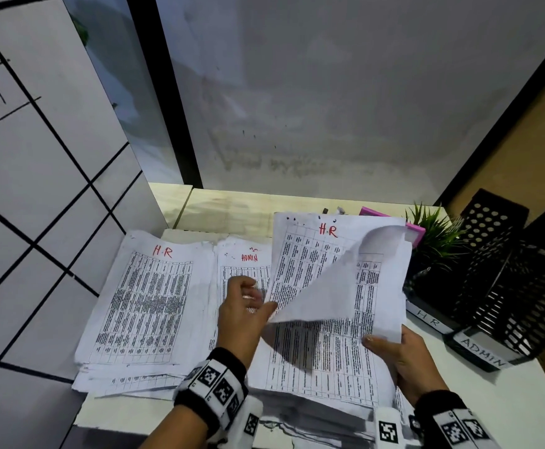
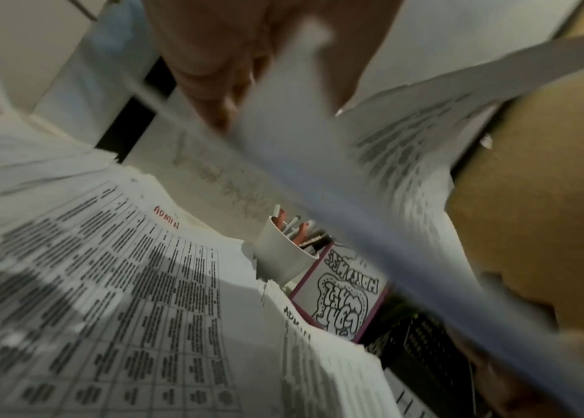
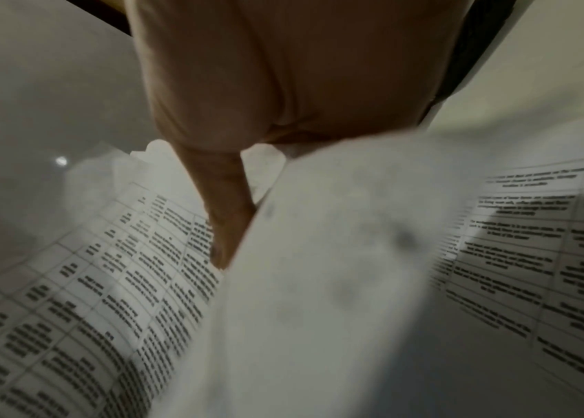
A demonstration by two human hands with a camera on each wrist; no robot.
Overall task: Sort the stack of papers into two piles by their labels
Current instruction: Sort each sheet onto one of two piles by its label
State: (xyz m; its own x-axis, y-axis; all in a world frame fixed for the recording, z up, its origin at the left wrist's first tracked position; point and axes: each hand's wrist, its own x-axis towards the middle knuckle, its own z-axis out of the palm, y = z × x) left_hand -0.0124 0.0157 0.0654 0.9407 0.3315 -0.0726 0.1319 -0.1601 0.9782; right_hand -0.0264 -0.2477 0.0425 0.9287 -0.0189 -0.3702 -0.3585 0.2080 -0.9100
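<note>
Both hands are on the paper we are sorting: our left hand [image 1: 243, 314] pinches the lifted corner of a blank-backed sheet [image 1: 324, 286], thumb and fingers closed on it, while our right hand [image 1: 400, 358] grips the lower right edge of the printed sheets [image 1: 316, 254] headed "H.R" in red, fingers curled around them. That curling sheet peels away from the unsorted stack [image 1: 323, 377], which lies on the worktop [image 1: 507, 400] in front of us; its pages are white, crumpled, and printed with dense black tables.

At ten o'clock from the stack lies the HR pile [image 1: 144, 306], its top page marked "H.R" in red. Between that pile and the stack sits the ADMIN pile [image 1: 245, 264], labelled in red and partly covered by our left hand.

At two o'clock stand two black perforated trays, the HR tray [image 1: 484, 254] and, nearer us, the ADMIN tray [image 1: 523, 312], each with a white label; what they hold we cannot tell. A green plant [image 1: 433, 234] rises beside them. In the left wrist view a white cup [image 2: 279, 254] holds pens, next to a pink-framed card [image 2: 344, 299].
</note>
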